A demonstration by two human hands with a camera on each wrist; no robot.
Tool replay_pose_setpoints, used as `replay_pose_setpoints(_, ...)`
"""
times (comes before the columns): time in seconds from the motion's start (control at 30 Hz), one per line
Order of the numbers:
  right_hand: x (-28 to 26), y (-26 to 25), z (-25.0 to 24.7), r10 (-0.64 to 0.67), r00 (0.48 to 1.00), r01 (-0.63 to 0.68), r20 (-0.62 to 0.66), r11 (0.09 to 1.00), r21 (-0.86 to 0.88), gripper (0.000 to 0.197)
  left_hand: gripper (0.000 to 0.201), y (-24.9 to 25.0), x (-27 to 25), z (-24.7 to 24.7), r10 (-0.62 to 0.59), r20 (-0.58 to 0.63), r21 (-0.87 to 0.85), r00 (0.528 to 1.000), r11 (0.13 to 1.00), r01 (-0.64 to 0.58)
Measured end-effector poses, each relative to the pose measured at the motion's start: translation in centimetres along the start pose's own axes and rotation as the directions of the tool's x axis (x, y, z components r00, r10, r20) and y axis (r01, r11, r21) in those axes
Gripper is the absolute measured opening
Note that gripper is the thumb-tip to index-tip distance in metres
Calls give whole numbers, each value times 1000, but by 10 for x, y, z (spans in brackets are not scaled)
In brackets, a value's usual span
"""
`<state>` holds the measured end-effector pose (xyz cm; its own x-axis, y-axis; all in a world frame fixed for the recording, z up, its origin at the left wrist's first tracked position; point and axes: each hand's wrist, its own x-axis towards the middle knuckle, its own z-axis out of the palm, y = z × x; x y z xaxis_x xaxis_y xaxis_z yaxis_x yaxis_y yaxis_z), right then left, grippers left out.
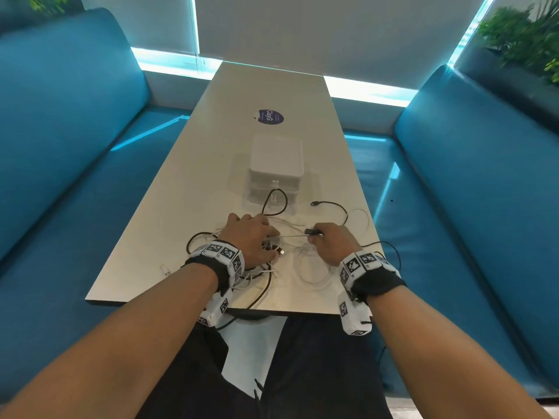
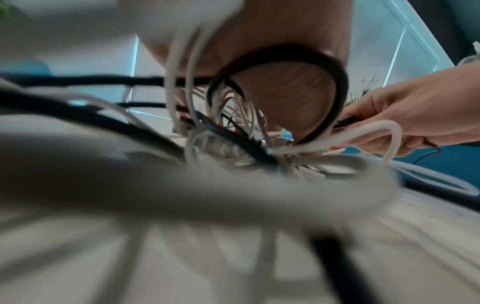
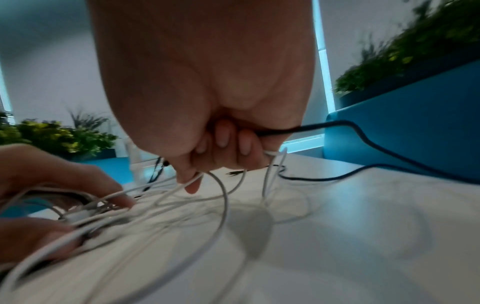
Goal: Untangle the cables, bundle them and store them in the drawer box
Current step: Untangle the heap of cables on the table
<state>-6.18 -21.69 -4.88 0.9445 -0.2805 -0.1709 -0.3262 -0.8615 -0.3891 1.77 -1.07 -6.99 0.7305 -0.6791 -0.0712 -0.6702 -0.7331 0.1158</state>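
Observation:
A tangle of black and white cables lies on the near end of the pale table. My left hand lies on the tangle with fingers and thumb curled round its core; a black cable loops round the thumb. To its right, my right hand is fisted on a black cable and pinches its dark connector. A white cable hangs over one of its fingers. The white drawer box stands behind the cables, drawers closed.
Loose white loops and black strands spread over the near table; one black cable runs off the right edge. A small clear piece lies at the left. Blue benches flank the table. A round sticker sits farther back.

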Motion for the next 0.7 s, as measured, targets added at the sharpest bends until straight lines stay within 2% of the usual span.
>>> replay_pose_setpoints(0.1,0,21,-9,91,994,-94,-64,995,-44,21,57,-1,1,-5,63,47,-20,997,998,-62)
replay_pose_setpoints(0.17,0,29,-13,108,990,-114,-90,991,-64,22,57,-3,2,-5,87,54,-22,995,996,-86)
replay_pose_setpoints(0.3,-2,30,-14,24,996,-17,-83,997,79,13,54,-4,3,-3,94,60,-36,994,995,-92)
replay_pose_setpoints(0.4,-5,29,-20,-5,996,18,-88,989,144,15,53,-4,2,-2,95,47,-34,994,995,-93)
replay_pose_setpoints(0.47,-7,33,-22,38,992,-26,-117,995,98,18,53,-4,1,-2,94,42,-38,995,995,-92)
replay_pose_setpoints(0.53,-8,38,-24,137,980,-135,-143,991,18,22,53,-3,1,-2,91,40,-41,995,995,-89)
replay_pose_setpoints(0.6,-11,45,-26,219,966,-238,-141,961,-142,24,52,-4,1,-2,87,37,-45,995,995,-86)
replay_pose_setpoints(0.7,-16,57,-28,282,949,-313,-140,895,-318,11,52,-4,2,-1,88,32,-48,996,995,-87)
